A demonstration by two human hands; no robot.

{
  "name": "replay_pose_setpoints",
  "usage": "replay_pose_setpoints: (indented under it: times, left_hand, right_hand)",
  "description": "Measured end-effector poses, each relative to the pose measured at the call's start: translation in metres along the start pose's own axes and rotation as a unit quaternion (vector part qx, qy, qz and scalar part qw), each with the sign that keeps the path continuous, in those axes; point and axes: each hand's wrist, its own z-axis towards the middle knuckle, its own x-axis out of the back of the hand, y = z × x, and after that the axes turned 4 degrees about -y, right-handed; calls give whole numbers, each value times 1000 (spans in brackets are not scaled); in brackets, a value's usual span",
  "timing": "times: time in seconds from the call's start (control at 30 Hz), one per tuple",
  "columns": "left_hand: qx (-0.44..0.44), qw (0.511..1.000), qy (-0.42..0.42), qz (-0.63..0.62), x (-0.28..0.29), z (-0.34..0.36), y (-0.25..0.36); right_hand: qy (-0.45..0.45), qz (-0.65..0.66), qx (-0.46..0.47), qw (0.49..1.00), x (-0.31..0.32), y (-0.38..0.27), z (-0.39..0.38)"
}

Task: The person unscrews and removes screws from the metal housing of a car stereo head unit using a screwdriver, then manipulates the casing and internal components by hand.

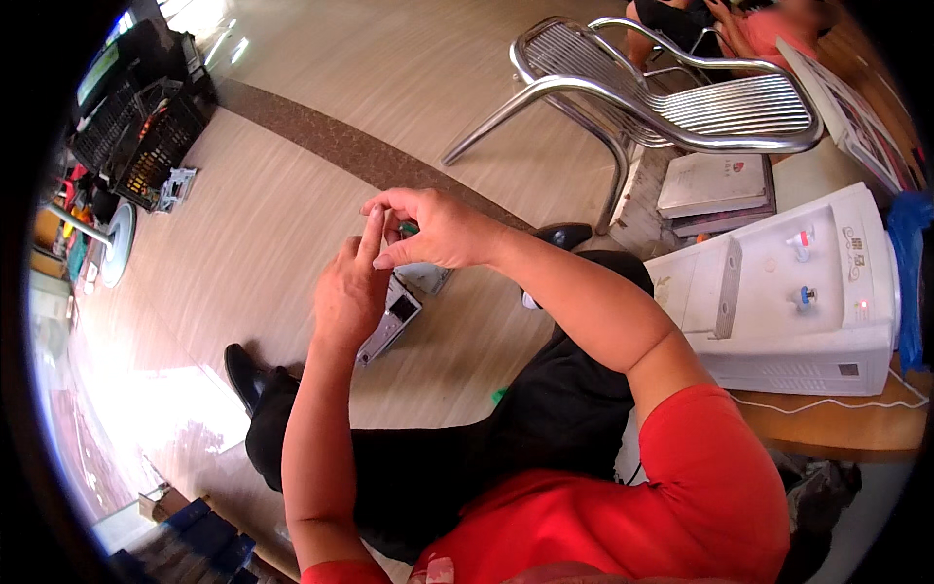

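My two hands meet in the middle of the view, above the floor between my legs. My left hand [351, 290] points upward, its index finger stretched toward the right fingertips and its other fingers pressed close together. My right hand [443, 230] comes from the right with curled fingers, its thumb and index finger at either side of the left fingertips. Anything small pinched there is too hidden to name. Below the hands is a silver-grey boxy device [399, 310] with a dark window, partly covered by my left hand. A light grey piece [428, 276] shows beside it.
A white water dispenser [769, 292] lies on a wooden surface to my right. Beyond it are stacked books [715, 185] and a metal chair [671, 97]; another person sits far right. Black crates [161, 146] and a round-based stand [119, 243] are at left.
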Motion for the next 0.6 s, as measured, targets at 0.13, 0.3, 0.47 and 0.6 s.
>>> replay_pose_setpoints:
  times: [0.13,0.3,0.47,0.6]
  left_hand:
    - [-27,999,40,0,-7,4,1]
    - [10,1000,20,-20,-18,14,5]
    - [-25,997,53,-56,-26,13,1]
    - [-20,993,52,-99,-26,11,4]
  right_hand:
    - [28,159,-44,986,-12,1,5]
    - [2,245,-86,966,-4,12,1]
    - [-28,281,-101,954,-6,23,3]
    - [-33,290,-113,950,-4,23,1]
